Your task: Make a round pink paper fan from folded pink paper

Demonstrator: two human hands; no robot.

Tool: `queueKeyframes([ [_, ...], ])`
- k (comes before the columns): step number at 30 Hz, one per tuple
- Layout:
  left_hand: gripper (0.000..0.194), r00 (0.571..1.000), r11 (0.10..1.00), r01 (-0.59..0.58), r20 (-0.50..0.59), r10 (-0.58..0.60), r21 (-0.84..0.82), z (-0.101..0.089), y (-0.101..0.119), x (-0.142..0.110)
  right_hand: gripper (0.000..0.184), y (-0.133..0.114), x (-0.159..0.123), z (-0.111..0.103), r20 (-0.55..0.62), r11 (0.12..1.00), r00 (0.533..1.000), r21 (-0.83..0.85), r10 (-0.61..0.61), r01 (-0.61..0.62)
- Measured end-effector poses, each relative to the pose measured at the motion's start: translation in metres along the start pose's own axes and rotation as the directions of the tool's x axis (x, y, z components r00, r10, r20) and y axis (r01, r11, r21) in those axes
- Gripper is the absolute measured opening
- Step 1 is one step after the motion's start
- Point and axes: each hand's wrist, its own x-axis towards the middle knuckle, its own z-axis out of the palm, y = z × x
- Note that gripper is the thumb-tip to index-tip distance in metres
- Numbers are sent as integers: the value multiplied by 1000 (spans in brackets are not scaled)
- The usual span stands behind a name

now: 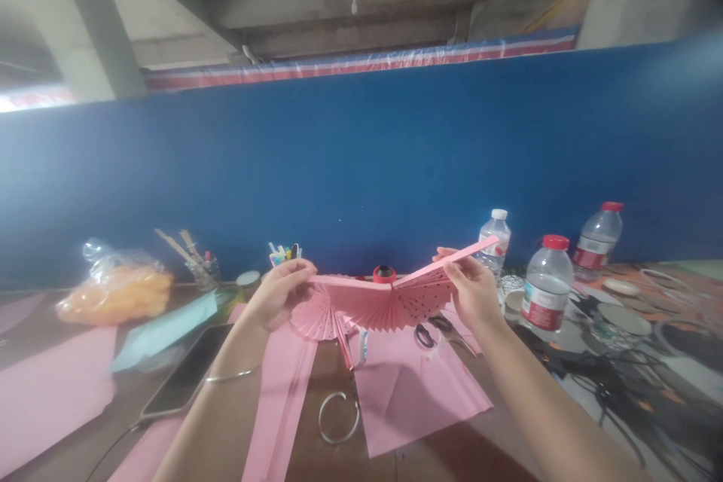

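Paper fan (pixel 355 295) stretches between your left hand (pixel 278 295) and right hand (pixel 475 292), fingers (pixel 299 269) pinched on both ends, likely to spread its pleats (pixel 373 316).

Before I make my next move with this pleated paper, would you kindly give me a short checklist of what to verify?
1. Left hand grips one end of the pleated pink paper: ok.
2. Right hand grips the other side: ok.
3. Pleats evenly spread: cannot tell; they fan out, but the fingers and the viewing angle hide some.
4. Table area below the hands clear: not ok; a flat pink sheet, scissors and an open metal ring lie there.
5. Cap on the nearer red-capped bottle, off to the right: ok.
6. Any glued joins holding: cannot tell; none can be made out.
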Motion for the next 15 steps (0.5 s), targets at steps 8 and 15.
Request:
queueKeyframes([
  [8, 32, 993, 991, -101, -77, 95, -85, 17, 5, -5, 24, -4, -4, 2, 48, 999, 999, -48, -11, 14],
  [15, 29, 963, 952, -225, -100, 249, 206, 26, 4, -6, 25, -12, -8, 17, -52, 982, 991, 147, 124, -115],
])
